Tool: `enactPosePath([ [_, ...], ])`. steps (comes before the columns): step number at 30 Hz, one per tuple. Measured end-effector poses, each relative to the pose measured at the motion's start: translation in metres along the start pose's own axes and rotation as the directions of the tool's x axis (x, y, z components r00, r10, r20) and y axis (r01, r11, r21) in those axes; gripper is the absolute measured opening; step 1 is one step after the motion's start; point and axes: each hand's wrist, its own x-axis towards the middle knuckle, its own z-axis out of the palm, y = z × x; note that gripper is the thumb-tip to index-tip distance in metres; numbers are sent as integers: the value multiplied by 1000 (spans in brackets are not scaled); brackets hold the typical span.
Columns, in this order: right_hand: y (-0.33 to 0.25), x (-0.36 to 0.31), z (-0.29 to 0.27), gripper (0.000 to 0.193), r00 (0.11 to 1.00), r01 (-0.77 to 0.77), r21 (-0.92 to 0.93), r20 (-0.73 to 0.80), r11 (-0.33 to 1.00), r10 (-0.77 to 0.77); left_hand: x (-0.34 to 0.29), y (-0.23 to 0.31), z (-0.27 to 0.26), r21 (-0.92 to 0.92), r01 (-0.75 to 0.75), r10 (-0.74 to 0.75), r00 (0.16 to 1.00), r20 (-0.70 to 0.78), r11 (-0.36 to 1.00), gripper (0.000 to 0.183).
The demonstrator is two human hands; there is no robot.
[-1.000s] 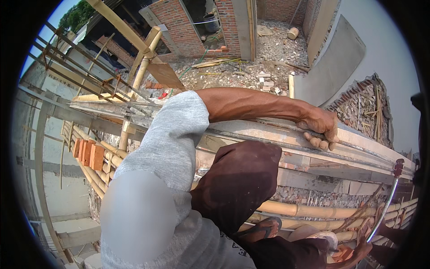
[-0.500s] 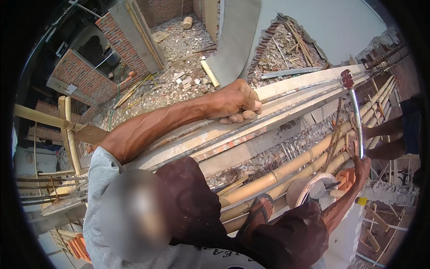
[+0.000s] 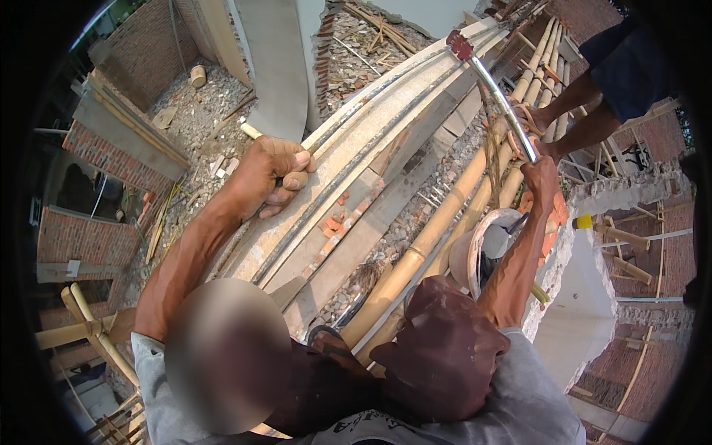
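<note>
Hands far apart, one on each side of frame. Left hand [image 3: 271, 178], middle left, clenched on edge of long pale plank [image 3: 386, 119]. Right hand [image 3: 540, 174], right of middle, gripping shiny metal bar [image 3: 498, 93]. Bar points up toward top middle, red tip high. Bamboo poles [image 3: 445, 222] run slanting just under it. Another person's bare legs [image 3: 578, 111] stand upper right, feet on bamboo. Rubble [image 3: 193, 119] far below, upper left.

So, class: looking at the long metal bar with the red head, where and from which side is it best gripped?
Grip the metal bar at its lower shaft, from below, where the right hand holds it: bare and slim there, with the red head at the far end.
</note>
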Motion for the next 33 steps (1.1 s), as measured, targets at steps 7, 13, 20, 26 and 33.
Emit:
enactPosePath([
  [7,-11,-8,1,35,997,33,41,-64,999,-31,1,-3,0,52,-38,39,999,-23,998,24],
  [13,-11,-8,-1,31,997,-47,15,65,999,46,1,-2,1,63,-66,67,998,-19,996,25],
  [20,5,7,5,33,993,-12,103,118,995,0,0,2,-1,112,29,-34,998,50,993,25],
  [26,12,4,7,36,996,26,231,78,973,-45,-3,9,-3,272,-58,48,998,44,960,17],
  [33,28,15,-8,32,994,107,85,3,991,-108,-9,-5,25,822,-192,448,890,-83,535,11],
])
